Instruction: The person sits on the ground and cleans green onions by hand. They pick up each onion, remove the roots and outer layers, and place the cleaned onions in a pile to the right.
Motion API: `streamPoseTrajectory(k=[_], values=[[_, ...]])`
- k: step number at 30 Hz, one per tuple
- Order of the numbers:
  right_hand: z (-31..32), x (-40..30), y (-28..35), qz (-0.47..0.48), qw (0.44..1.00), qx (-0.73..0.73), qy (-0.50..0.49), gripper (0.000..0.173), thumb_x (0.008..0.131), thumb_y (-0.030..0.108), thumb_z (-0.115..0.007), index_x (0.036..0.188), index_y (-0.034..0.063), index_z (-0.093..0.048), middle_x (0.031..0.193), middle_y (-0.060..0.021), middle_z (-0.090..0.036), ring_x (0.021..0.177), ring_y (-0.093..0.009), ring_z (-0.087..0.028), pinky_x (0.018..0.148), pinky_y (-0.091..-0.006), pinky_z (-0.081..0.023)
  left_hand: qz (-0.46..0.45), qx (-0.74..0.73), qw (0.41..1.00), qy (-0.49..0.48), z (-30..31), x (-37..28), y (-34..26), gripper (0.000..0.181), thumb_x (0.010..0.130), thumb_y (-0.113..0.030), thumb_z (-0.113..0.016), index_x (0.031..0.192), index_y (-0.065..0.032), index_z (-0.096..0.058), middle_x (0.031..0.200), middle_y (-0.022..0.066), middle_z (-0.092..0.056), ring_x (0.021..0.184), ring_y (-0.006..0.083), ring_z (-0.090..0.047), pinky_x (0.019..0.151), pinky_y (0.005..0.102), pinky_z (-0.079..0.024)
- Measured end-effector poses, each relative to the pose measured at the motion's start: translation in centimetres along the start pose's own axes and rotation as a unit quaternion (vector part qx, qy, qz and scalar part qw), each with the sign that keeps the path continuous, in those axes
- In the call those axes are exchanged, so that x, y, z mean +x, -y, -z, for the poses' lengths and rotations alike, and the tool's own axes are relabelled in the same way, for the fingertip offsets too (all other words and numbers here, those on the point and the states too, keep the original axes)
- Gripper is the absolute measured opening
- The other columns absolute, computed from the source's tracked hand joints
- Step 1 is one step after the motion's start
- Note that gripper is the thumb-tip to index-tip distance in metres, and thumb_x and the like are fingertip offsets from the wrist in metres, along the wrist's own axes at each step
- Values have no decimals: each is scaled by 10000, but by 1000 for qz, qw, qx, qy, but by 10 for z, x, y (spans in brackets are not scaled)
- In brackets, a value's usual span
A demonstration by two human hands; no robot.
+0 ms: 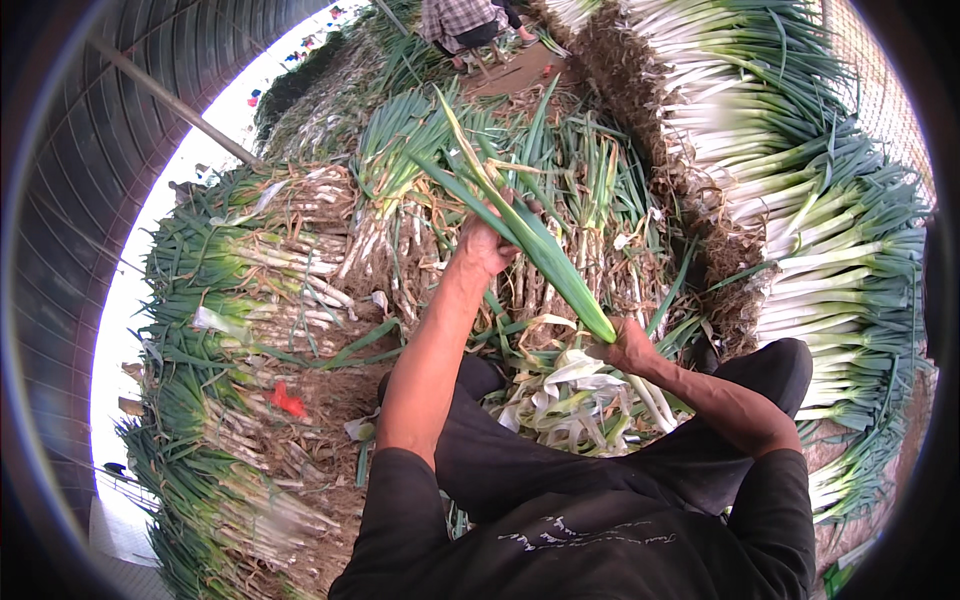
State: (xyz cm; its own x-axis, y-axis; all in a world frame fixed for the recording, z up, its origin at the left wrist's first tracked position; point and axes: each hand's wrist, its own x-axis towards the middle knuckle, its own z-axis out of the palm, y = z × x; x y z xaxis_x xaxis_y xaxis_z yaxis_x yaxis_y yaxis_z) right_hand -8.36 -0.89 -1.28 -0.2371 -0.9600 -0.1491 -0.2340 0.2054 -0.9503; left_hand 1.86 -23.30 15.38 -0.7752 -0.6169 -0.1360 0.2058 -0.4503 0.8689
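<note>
A large green onion (pixel 559 271) slants across the space before me, leaves up and away, white end toward my lap. My right hand (pixel 628 346) grips it where the leaves meet the stem. Below that hand, white stalk (pixel 651 401) shows; whether it is one stem or two I cannot tell. Farther up, my left hand (pixel 489 238) is around the leaves, its fingers partly hidden behind them. One leaf tip (pixel 456 124) is yellowed and dry. Between my legs lies a heap of peeled pale skins and leaves (pixel 574 394).
Trimmed green onions (pixel 817 300) form a long stack on the right, roots facing inward. Untrimmed bundles (pixel 277 262) lie at left, and more bundles (pixel 592 195) ahead. A red scrap (pixel 286 400) rests among roots. Another person (pixel 465 26) sits at the far end. A pole (pixel 180 105) slants at upper left.
</note>
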Motion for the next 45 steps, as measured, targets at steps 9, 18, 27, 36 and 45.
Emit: streamPoseTrajectory(k=[9,18,27,36,45], values=[[8,-15,8,-60,994,-84,-47,268,694,185,-692,899,20,-640,769,-171,-665,680,-278,-653,660,-383,-517,-114,291,846,-432,79,4,-64,243,971,-212,-416,835,-46,-531,653,28,-503,478,104,-449,394,262,-393],[6,0,3,-58,982,-154,-89,286,716,195,-698,900,5,-588,706,-180,-625,644,-305,-619,622,-424,-498,-103,436,867,-217,-15,-29,-1,154,925,-171,-541,954,-23,-571,876,89,-625,731,145,-628,496,229,-512],[14,-2,-11,-41,985,-123,-111,291,670,156,-670,912,10,-604,730,-197,-634,672,-333,-628,648,-420,-490,-196,583,733,-290,-43,-13,26,242,845,-254,-644,781,-28,-587,895,142,-588,792,264,-573,753,452,-490],[15,-5,4,-44,990,-109,-73,293,692,168,-680,920,10,-585,737,-176,-635,669,-303,-622,628,-415,-486,-52,297,950,-84,-27,2,43,169,916,-168,-559,1020,-36,-543,805,48,-578,617,137,-555,495,268,-490],[46,7,6,-208,976,-4,-58,279,730,135,-692,941,-38,-633,775,-150,-639,641,-222,-618,564,-357,-525,23,886,393,-247,86,-31,-33,508,823,-82,-601,1283,3,-403,922,244,-641,892,316,-643,771,471,-481]])
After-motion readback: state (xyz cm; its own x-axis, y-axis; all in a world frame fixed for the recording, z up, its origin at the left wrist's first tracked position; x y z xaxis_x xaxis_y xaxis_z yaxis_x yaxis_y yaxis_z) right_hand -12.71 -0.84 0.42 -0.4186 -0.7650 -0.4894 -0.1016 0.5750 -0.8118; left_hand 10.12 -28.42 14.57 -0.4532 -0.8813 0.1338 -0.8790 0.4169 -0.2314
